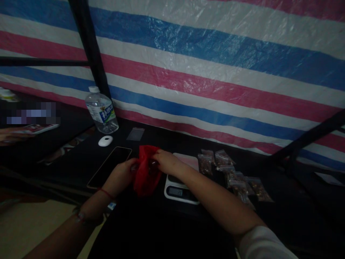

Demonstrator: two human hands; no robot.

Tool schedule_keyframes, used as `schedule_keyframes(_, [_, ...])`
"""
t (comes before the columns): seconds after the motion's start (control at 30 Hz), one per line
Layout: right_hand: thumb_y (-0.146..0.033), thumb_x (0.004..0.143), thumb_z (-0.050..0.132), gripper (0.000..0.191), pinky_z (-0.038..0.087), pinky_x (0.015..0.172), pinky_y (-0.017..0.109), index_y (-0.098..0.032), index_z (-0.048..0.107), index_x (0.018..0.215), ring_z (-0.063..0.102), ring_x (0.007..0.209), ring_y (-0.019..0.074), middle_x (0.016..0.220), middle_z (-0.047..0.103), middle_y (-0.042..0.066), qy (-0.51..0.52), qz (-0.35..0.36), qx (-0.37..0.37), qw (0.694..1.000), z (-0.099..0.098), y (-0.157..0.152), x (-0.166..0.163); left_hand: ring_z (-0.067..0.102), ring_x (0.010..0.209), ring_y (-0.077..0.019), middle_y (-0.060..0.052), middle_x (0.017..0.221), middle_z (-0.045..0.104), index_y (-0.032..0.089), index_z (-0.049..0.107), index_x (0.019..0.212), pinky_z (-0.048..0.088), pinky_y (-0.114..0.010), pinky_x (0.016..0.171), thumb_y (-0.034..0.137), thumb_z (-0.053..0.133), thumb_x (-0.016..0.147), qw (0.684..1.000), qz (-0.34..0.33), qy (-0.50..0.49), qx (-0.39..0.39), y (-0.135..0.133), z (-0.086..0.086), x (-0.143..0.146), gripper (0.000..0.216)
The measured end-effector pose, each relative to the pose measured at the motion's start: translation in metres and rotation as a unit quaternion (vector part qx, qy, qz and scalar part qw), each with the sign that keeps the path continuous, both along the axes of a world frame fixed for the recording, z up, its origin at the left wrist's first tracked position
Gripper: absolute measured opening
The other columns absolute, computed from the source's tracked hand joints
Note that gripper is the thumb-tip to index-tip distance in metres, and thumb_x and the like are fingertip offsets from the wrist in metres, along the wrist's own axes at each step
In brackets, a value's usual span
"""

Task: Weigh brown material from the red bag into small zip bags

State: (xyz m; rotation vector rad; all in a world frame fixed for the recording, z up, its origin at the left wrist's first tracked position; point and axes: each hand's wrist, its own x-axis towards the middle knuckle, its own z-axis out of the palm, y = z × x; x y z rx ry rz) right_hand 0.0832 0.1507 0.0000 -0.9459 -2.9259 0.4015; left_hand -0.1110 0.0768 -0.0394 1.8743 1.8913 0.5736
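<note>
A red plastic bag (145,178) stands upright at the table's near edge, its mouth spread between my two hands. My left hand (122,177) is closed on the bag's left side. At the right rim, the fingers of my right hand (166,162) are bent around the bag's edge, their tips partly hidden. Something dark and shiny shows in the bag's opening, too dim to name. Partly under my right forearm lies a white digital scale (169,196) with a small display. Right of it are several small clear zip bags (206,164) filled with brownish pieces.
A phone (107,167) lies left of the red bag. Beyond it are a white oval gadget (105,140), a large clear bottle (104,117) and a flat zip bag (136,133). Striped sheeting (188,79) hangs behind the black table. Another person's hand (12,136) is at far left.
</note>
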Motion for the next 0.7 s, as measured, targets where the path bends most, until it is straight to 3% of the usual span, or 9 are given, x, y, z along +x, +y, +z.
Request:
schedule_keyframes(0.13, [-0.013,0.083,0.052,0.026,0.044,0.081,0.027,-0.016,0.065,0.105,0.058,0.096,0.0169,0.107,0.061,0.01,0.015,-0.011,-0.017,1.0,0.009,-0.005,0.006,0.068,0.091,-0.0257,-0.01,0.104,0.071,0.02,0.062,0.104,0.05,-0.033,0.082,0.027,0.048,0.078,1.0,-0.017,-0.014,-0.01,-0.001,0.002,-0.009,0.03])
schedule_keyframes(0.3, [-0.016,0.08,0.056,0.017,0.044,0.076,0.025,-0.017,0.068,0.092,0.06,0.087,0.0158,0.094,0.066,0.007,0.015,0.014,-0.044,0.999,0.015,-0.019,0.006,0.065,0.1,-0.0253,-0.009,0.118,0.065,0.019,0.053,0.12,0.05,-0.033,0.089,0.03,0.066,0.063,0.991,-0.086,-0.093,-0.05,-0.009,0.023,-0.024,0.059])
schedule_keyframes(0.4, [-0.016,0.078,0.058,0.015,0.044,0.072,0.024,-0.015,0.07,0.088,0.061,0.083,0.0164,0.089,0.068,0.007,-0.002,0.009,-0.042,0.999,0.011,-0.025,0.001,0.064,0.101,-0.0241,-0.007,0.12,0.064,0.02,0.05,0.123,0.05,-0.032,0.089,0.032,0.07,0.061,0.984,-0.105,-0.124,-0.078,-0.014,0.032,-0.031,0.066])
schedule_keyframes(0.7, [-0.027,0.071,0.063,0.026,0.043,0.061,0.024,-0.012,0.071,0.091,0.065,0.077,0.0192,0.086,0.071,0.01,-0.037,-0.022,-0.066,0.997,-0.005,-0.027,-0.02,0.065,0.096,-0.0259,-0.007,0.112,0.068,0.021,0.058,0.113,0.05,-0.037,0.088,0.036,0.07,0.063,0.976,-0.146,-0.149,-0.057,-0.006,0.008,-0.017,0.054])
